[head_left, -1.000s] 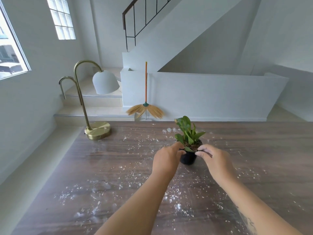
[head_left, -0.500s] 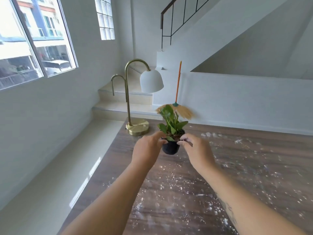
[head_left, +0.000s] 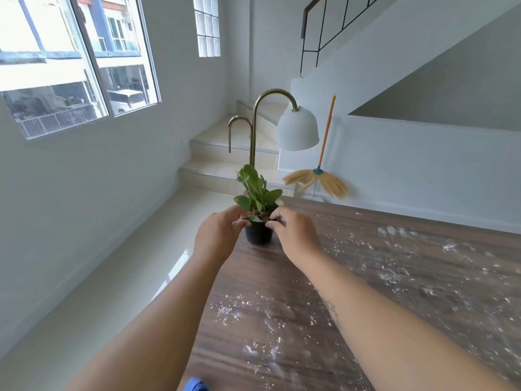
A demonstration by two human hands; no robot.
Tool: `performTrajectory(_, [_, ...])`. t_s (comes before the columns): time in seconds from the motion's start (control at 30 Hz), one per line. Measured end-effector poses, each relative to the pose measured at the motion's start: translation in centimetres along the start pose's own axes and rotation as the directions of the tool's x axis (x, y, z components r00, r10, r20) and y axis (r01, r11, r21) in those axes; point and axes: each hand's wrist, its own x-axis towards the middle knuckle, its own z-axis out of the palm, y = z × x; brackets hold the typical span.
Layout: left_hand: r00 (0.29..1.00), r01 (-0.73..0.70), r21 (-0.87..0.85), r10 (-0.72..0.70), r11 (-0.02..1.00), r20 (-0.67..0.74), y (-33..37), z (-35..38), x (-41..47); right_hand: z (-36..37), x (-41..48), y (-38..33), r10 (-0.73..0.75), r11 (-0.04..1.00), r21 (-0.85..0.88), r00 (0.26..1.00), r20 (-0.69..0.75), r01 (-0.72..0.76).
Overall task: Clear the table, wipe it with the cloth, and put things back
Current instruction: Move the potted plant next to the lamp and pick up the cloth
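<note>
Powder-strewn wooden table (head_left: 366,277): left hand (head_left: 218,237) and right hand (head_left: 293,234) clasp the potted plant (head_left: 258,218), apparently lifted near the edge.

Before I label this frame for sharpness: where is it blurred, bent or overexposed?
Head view: the potted plant and both hands are sharp; the table's right side smears with motion; the window is overexposed; wide-angle distortion tilts the walls; the floor shows glare.
</note>
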Motion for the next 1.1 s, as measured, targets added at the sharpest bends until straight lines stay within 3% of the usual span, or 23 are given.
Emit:
performTrajectory(0.2, [1.000, 0.015, -0.019, -0.015, 1.000, -0.011, -0.8, 0.5, -0.1, 1.1, 0.4, -0.1, 0.077, 0.997, 0.016, 0.995, 0.064, -0.079])
performTrajectory(0.4, [0.999, 0.027, -0.078, -0.024, 0.997, 0.042, -1.0, -0.3, -1.1, 0.2, -0.7, 0.2, 0.053, 0.999, 0.004, 0.989, 0.139, -0.054])
performTrajectory(0.77, [0.992, 0.030, -0.128, -0.014, 0.991, 0.123, -0.8, -6.8, -7.6, -2.5, -6.2, -3.0, -0.020, 0.939, 0.338, 0.972, 0.232, -0.062])
performTrajectory(1.1, [0.942, 0.063, -0.035, -0.048, 0.997, 0.331, -1.6, -11.3, -19.3, -0.7, -17.4, -5.9, -0.213, 0.973, 0.175, 0.866, 0.452, 0.148])
